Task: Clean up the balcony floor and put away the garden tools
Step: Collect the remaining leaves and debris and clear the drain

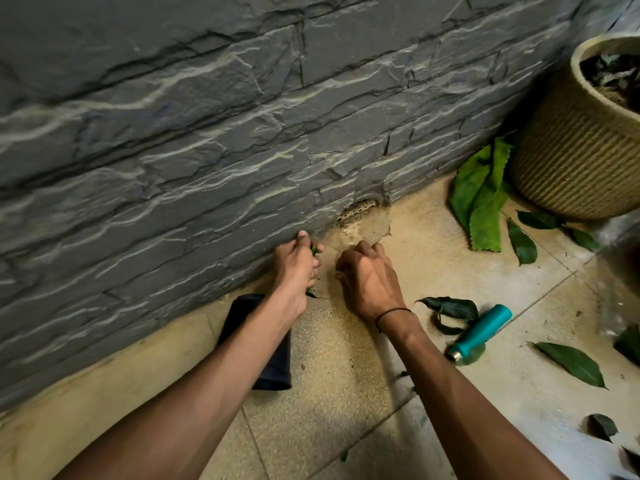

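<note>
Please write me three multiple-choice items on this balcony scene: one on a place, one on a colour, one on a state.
1. Where does the drain grille sit?
A. at the foot of the stone wall
B. inside the pot
C. under the black roll

2. What colour is the handle of the garden tool on the floor tiles?
A. red
B. teal
C. yellow

3. What is the left hand doing?
A. lying flat and empty
B. gripping the tool
C. holding green leaf scraps

Answers: 1 A, the grille is set where wall meets floor; 2 B, the handle is plainly teal; 3 C, green bits show between its curled fingers.
</note>
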